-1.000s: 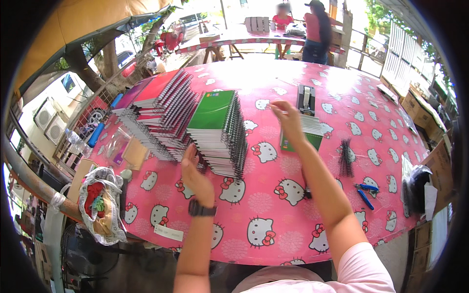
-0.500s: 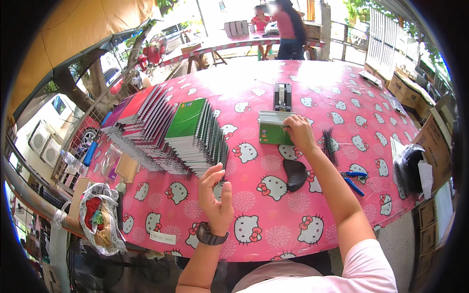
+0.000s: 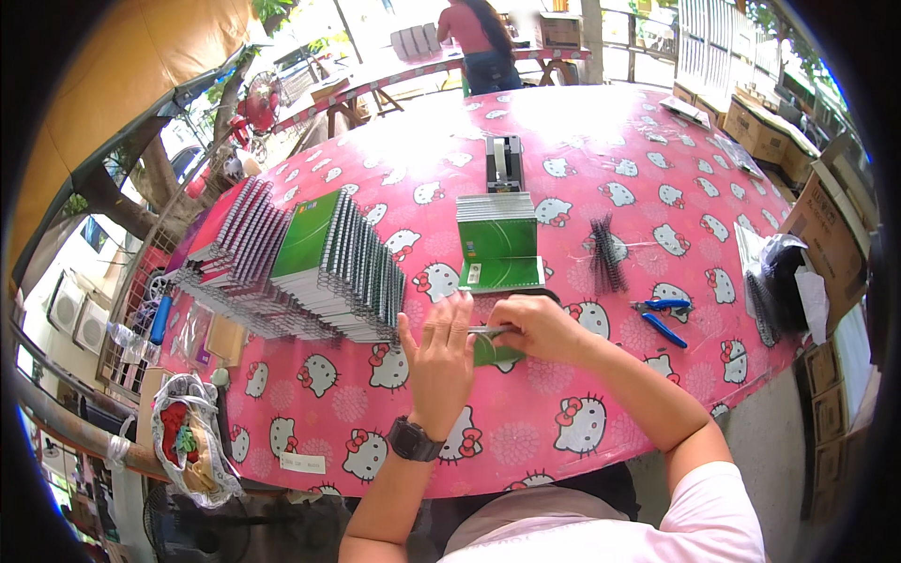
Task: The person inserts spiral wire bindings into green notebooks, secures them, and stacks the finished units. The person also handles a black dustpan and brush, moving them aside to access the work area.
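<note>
My right hand is closed on a green-covered notebook, held near the middle of the table in front of me. My left hand has its fingers stretched out, with the fingertips against or beside that notebook's left end. Just beyond the hands is a stack of green notebooks with pale page edges, and one green cover lies at its near side. A curved black object shows partly behind my right hand. Left of my hands stand spiral-bound green notebooks in a tall pile.
Red spiral notebooks are piled at far left. A black desktop tool stands behind the stack. Right lie black spiral coils and blue-handled pliers. A plastic bag hangs at the left edge; a person stands beyond.
My right hand has come back from the stack with a green notebook. My left hand has moved in to meet it. The whole view has shifted a little.
</note>
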`<state>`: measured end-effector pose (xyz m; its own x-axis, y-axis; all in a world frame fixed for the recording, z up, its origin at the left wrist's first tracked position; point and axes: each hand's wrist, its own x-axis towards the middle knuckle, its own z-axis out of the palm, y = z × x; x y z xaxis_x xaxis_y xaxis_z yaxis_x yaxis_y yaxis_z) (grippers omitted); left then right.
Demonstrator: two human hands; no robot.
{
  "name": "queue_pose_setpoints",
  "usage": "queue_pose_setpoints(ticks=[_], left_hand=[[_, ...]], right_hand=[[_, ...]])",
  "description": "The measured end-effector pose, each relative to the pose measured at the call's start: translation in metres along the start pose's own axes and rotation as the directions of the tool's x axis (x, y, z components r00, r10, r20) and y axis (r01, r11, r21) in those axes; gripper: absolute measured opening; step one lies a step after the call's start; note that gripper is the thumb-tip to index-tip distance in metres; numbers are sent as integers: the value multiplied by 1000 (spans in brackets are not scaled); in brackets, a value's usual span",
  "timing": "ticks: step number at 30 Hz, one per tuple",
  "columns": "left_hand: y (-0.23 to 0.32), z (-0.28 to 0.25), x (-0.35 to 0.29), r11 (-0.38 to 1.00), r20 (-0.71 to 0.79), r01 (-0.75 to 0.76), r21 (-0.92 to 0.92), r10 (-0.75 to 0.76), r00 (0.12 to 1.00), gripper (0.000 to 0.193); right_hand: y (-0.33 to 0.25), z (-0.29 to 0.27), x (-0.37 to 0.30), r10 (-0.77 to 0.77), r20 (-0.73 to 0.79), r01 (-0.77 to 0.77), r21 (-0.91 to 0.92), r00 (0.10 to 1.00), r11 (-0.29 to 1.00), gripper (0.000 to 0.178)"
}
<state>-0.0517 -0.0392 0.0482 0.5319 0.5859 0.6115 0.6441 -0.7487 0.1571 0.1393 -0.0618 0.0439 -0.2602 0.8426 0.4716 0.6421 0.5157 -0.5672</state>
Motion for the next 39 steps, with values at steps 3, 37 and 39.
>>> queue_pose_setpoints(ticks=[3, 37, 39], left_hand=[[-14, 7, -16, 996, 44, -31, -89, 35, 998, 23], [6, -10, -39, 958, 111, -103, -269, 137, 984, 40], [1, -7, -35, 949, 62, -118, -291, 142, 988, 40]], right_hand=[[5, -9, -2, 183, 296, -266, 270, 937, 925, 25], [129, -67, -7, 417, -566, -693, -469, 711, 547, 45], [135, -73, -30, 524, -589, -789, -471, 615, 396, 49]])
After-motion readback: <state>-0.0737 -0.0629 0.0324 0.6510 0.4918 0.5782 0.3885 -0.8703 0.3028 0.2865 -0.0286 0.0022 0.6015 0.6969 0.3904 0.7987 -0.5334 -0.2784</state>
